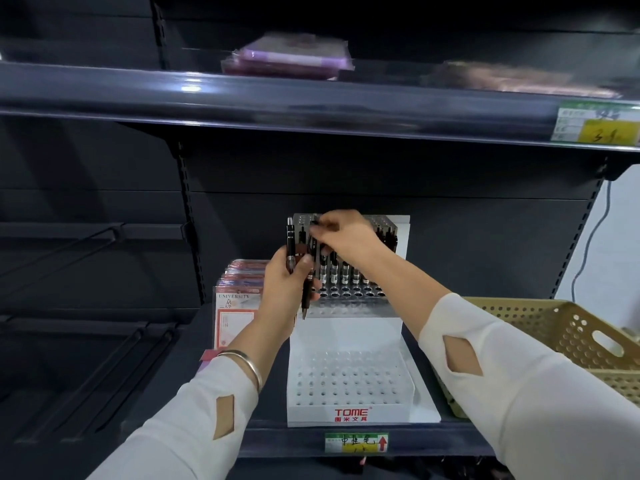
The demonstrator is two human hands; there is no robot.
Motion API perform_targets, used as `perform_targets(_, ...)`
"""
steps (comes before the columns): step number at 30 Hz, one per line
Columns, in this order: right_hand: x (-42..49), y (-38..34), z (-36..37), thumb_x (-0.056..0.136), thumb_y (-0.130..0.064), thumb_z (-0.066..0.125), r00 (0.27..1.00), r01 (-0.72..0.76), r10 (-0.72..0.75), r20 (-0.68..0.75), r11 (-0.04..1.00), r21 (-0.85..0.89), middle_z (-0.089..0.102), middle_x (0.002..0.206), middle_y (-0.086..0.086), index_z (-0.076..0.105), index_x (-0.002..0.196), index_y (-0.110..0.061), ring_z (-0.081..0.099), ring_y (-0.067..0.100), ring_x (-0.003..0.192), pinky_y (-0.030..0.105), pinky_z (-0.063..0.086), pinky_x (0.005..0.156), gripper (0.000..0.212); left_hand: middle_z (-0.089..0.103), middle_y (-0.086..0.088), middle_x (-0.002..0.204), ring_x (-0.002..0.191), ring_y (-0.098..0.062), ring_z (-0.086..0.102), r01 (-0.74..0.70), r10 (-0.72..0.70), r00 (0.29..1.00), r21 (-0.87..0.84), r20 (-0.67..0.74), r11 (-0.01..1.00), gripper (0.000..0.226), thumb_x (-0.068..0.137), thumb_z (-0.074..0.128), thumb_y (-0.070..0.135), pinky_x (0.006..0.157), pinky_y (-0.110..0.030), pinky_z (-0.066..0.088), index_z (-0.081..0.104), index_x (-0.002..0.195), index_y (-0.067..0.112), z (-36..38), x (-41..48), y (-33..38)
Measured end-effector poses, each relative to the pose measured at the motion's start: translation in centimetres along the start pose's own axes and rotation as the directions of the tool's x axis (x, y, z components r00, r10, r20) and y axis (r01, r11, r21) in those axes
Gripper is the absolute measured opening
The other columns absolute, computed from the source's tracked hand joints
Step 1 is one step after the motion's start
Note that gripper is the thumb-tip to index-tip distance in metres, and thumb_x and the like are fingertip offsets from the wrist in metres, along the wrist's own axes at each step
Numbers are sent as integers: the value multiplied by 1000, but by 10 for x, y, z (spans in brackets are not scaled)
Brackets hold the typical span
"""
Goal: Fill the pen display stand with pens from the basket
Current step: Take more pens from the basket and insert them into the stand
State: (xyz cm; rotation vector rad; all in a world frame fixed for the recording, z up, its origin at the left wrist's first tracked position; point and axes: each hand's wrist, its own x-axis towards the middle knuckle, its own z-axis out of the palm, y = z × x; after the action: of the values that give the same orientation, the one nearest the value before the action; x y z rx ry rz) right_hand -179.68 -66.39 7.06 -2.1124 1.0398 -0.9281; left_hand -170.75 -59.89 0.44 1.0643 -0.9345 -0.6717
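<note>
A white tiered pen display stand (349, 389) marked TOME sits on the dark shelf. Its lowest tier shows only bare holes, and several black pens (346, 275) stand in the upper tiers. My left hand (284, 292) grips a small bundle of black pens (291, 247) in front of the stand's left side. My right hand (341, 233) reaches over the top tier and pinches one pen (317, 226) by its upper end. The beige perforated basket (568, 334) stands at the right, partly hidden by my right sleeve.
A stack of wrapped notebooks (239, 299) stands just left of the stand. The shelf above (311, 102) carries purple wrapped packs and a price tag at its right end. A green-yellow label (356, 442) is on the shelf's front edge. Dark wire racks lie at the left.
</note>
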Motion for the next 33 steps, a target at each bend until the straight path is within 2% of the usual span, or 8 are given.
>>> perform_targets(4, -5, -3, -1, 89, -21, 63, 998, -61, 50, 48, 963, 264, 61, 82, 0, 59, 102, -11, 59, 7, 61, 19, 41, 46, 17, 56, -7, 79, 50, -10, 54, -36, 35, 999, 13, 19, 999, 8, 97, 45, 9, 45, -24, 48, 52, 98, 13, -1, -4, 6)
perform_targets(9, -11, -9, -7, 93, -25, 58, 996, -84, 70, 49, 916, 391, 58, 83, -3, 60, 94, -16, 60, 8, 61, 16, 44, 44, 9, 57, -8, 77, 49, -11, 52, -57, 55, 997, 29, 52, 998, 14, 97, 44, 6, 44, -21, 47, 51, 92, 16, -7, -7, 11)
perform_targets(14, -10, -15, -9, 91, -17, 60, 998, -61, 60, 15, 920, 387, 60, 82, 1, 61, 90, -14, 61, 8, 63, 15, 49, 46, 4, 62, 1, 86, 81, -14, 59, -114, 119, 992, 136, -32, 984, 18, 96, 47, 10, 74, -26, 49, 56, 89, 24, -15, -3, 7)
perform_targets(16, -8, -17, -12, 91, -17, 61, 998, -40, 56, -33, 925, 379, 61, 85, 1, 61, 89, -15, 63, 10, 67, 17, 51, 49, 3, 61, 3, 85, 81, -11, 57, -113, 127, 987, 138, -101, 984, 12, 97, 46, 14, 72, -23, 46, 57, 93, 19, -22, -2, 7)
perform_targets(21, -6, -10, -13, 92, -17, 59, 976, 75, -32, -216, 977, 197, 62, 82, 1, 61, 91, -16, 62, 11, 70, 14, 54, 53, 3, 47, 0, 65, 44, -6, 39, -32, 60, 986, 179, -156, 983, 13, 99, 40, 20, 39, -16, 30, 49, 90, 17, -33, -2, 7)
perform_targets(23, -6, -6, -9, 93, -17, 58, 973, 86, -59, -225, 990, 114, 63, 83, 3, 61, 92, -16, 64, 15, 76, 14, 54, 53, 4, 41, 0, 63, 43, -8, 31, 5, 16, 993, 178, -117, 984, 17, 99, 42, 20, 33, -16, 23, 45, 83, 21, -35, -3, 3)
perform_targets(28, -4, 4, 3, 92, -23, 58, 989, 38, -35, -146, 999, 13, 67, 90, 3, 64, 99, -15, 67, 23, 87, 30, 58, 69, 12, 38, 2, 69, 46, -7, 27, 60, -58, 998, 162, -19, 985, 8, 98, 43, 29, 36, -16, 21, 39, 94, 24, -33, -5, 1)
perform_targets(33, 8, -2, 7, 91, -40, 55, 989, 22, -70, -127, 937, -348, 66, 106, -4, 63, 103, -25, 56, 21, 107, 39, 48, 88, 20, 45, -1, 74, 50, -11, 32, 50, -49, 999, 136, -13, 989, 15, 100, 35, 21, 44, -21, 24, 39, 87, 26, -37, -2, -4)
